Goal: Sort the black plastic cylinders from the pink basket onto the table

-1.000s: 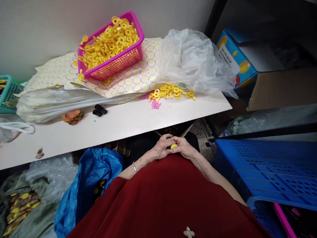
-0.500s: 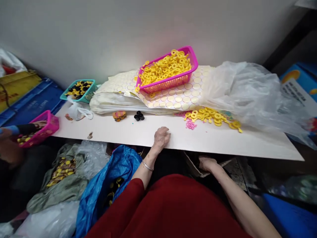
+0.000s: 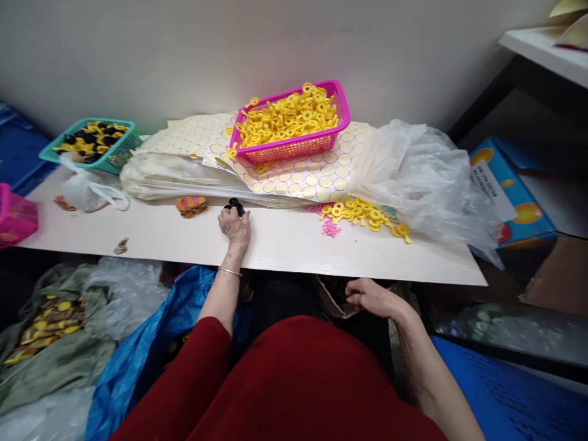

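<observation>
My left hand (image 3: 234, 229) reaches over the white tabletop, its fingers curled round a small cluster of black round pieces (image 3: 234, 203). The fingers partly cover the pieces, so how many it grips cannot be seen. Below the table edge, my right hand (image 3: 370, 296) is closed at the opening of a cardboard box (image 3: 328, 301). Its fingertips point down and are bent together; whatever they hold is hidden. Just left of the black pieces lies an orange and pink patterned piece (image 3: 191, 206).
Yellow ring-ended pieces fill a pink basket (image 3: 294, 148); more yellow pieces (image 3: 362, 213) lie beside tiny pink bits (image 3: 331, 228). A teal basket (image 3: 122, 150) stands at left, clear plastic sheeting (image 3: 413, 177) at right. A blue sack (image 3: 133, 346) sits below the table.
My left hand has moved left across the tabletop to the black pieces. My right hand has risen slightly at the box. The view has shifted to the right.
</observation>
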A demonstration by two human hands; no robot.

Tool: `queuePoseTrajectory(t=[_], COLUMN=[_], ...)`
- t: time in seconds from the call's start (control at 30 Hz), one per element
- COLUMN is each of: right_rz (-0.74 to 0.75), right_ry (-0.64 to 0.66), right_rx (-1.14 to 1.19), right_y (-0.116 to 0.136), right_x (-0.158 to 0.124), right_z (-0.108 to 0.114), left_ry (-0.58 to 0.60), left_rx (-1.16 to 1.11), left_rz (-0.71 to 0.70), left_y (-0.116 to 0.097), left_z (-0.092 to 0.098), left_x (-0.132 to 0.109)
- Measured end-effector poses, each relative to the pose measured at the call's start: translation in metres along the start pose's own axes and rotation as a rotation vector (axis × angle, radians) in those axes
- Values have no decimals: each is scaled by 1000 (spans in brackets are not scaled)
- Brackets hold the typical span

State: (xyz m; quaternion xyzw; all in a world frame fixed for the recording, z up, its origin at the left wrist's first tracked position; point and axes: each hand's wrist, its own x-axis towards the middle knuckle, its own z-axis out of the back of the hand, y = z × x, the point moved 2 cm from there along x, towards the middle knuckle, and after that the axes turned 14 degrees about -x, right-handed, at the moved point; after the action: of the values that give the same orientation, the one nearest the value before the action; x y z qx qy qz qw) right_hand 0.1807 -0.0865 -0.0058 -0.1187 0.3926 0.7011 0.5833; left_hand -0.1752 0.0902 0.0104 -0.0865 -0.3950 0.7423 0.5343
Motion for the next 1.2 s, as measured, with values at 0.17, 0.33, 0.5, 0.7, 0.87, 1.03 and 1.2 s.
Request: queuePoseTrajectory(t=[0.17,0.33,0.5,0.7,0.87,1.03,1.2], right_rz=[67,-44,-68,-61,-33,-2,12], right_ry=[-614,-839,-856,-870,-893,-887,-970], right_rx=[106,-36,-160,-259,-312,-319,-154], right_y=[-2,3,7,-1,-6,-15,-30], right_x=[13,67,95,97,87,75,71], right_z=[51,73,78,77,70,62,63], left_ry=[46,97,216,503,621,668,683], left_rx=[-16,-64,-173,-672,-889,-799,-683], left_rz=[-36,-112,-183,-104,-22,-110,-187], left_y=[-5,-10,-23,-55,-77,-86,-90], left_z=[-5,-8,-26,-66,-89,-97,-94], left_x=[2,-3,-35,-98,-130,-143,-145])
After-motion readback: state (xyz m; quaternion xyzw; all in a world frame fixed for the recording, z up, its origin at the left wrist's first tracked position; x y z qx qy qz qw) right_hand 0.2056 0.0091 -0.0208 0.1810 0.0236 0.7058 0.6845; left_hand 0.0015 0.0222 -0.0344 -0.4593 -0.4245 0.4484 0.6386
